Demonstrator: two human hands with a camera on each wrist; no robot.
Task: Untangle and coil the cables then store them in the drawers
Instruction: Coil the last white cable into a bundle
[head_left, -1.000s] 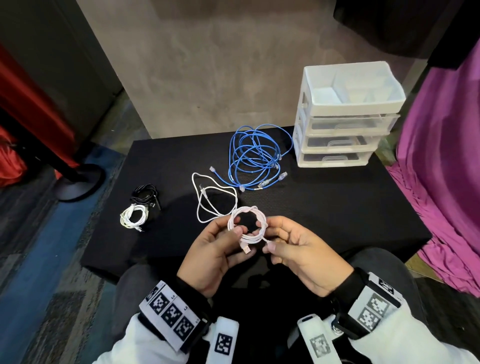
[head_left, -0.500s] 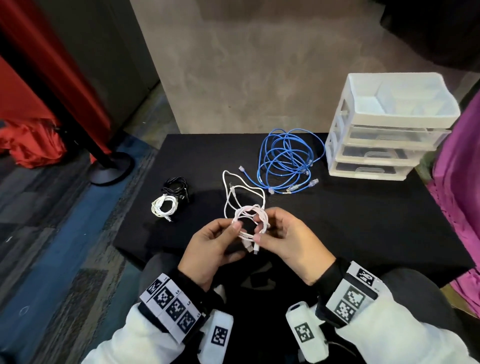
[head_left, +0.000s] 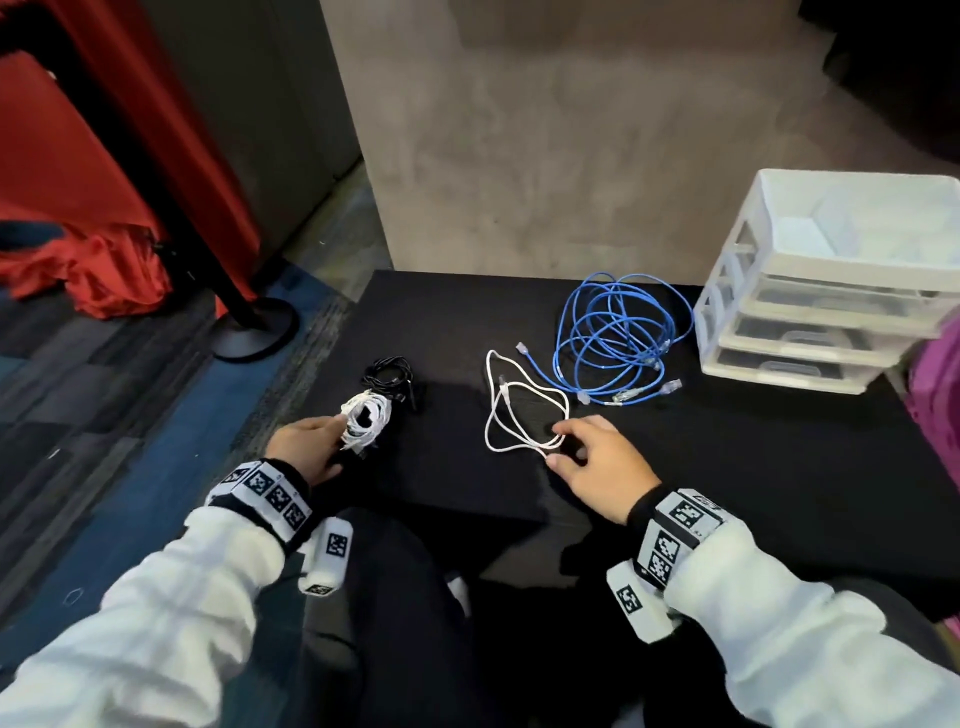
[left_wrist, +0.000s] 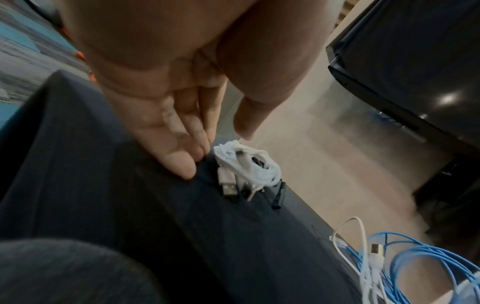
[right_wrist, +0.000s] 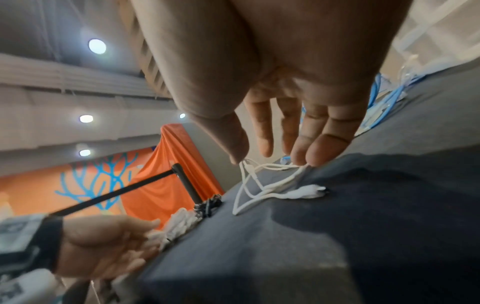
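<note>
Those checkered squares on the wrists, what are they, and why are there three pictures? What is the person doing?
Those bands hold little cameras. One picture comes from a camera on the person's head; the other two look along each hand. No robot here, only two bare hands. The left hand touches a pile of coiled white cables, with a black coil just behind. The right hand reaches onto a loose white cable. Neither hand grips anything; the fingers are straight. A tangled blue cable lies on the black table beside the white drawers, where the cables will go.
</note>
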